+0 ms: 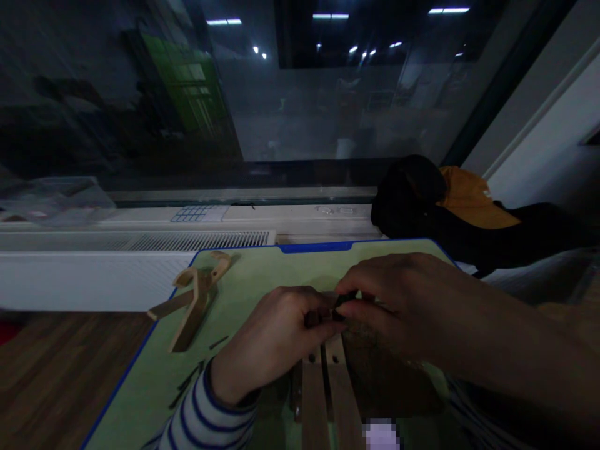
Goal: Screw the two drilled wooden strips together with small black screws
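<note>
Both hands meet over a green cutting mat (262, 275) with a blue edge. My left hand (276, 340) is closed around the top ends of two flat wooden slats (328, 394) that have small holes near the top. My right hand (398, 300) pinches a small dark piece (341, 303) at the slats' upper ends, fingertips touching the left hand's. The part of the slats under the fingers is hidden.
An assembled wooden piece (194, 300) of crossed slats lies at the mat's far left. Small dark pins (192, 378) lie loose on the mat near my striped sleeve. A black and orange bag (459, 212) sits on the right. A white radiator ledge (140, 240) and dark window lie beyond.
</note>
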Demonstrator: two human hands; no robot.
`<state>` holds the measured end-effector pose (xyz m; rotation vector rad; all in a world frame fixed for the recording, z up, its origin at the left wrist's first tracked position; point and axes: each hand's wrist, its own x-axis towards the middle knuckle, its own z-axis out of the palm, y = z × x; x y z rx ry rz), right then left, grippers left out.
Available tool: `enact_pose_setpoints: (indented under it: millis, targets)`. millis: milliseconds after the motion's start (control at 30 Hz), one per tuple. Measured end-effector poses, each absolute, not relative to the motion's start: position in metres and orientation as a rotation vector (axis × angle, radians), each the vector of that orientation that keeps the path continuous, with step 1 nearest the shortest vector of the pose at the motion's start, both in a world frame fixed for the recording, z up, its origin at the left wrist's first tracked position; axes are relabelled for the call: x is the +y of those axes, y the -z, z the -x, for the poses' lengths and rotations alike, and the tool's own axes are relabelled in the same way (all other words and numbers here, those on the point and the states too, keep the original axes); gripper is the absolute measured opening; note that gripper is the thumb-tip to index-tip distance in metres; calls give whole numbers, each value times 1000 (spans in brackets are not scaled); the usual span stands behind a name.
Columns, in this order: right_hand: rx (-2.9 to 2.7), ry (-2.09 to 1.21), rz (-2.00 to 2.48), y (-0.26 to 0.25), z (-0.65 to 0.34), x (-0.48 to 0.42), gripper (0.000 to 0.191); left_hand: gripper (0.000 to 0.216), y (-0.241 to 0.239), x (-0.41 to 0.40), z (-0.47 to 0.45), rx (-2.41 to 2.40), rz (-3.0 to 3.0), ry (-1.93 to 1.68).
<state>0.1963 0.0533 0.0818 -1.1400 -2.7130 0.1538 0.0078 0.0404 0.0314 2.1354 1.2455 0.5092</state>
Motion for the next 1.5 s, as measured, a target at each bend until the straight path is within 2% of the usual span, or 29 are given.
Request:
enact_pose_setpoints:
  millis: [133, 367, 533, 1067, 1367, 1500]
  targets:
    - [-2726, -166, 1104, -84, -193, 54, 10, 12, -31, 41, -7, 1238, -2156, -535]
    - [-2779, -261, 927, -86, -193, 52, 23, 15, -35, 41, -6, 1270, -2184, -524]
    - [-2766, -261, 973, -87, -192, 52, 21, 10, -35, 40, -9, 1296, -2162, -529]
    - [-2725, -181, 1094, -84, -194, 51, 9, 13, -34, 39, -6, 1121, -2189, -482]
    - [-2739, -232, 1064, -85, -193, 53, 11, 13, -36, 40, -7, 1251, -2191, -553]
    - [-2754, -296, 982, -89, -191, 50, 19, 14, -36, 41, -5, 1237, -2181, -547]
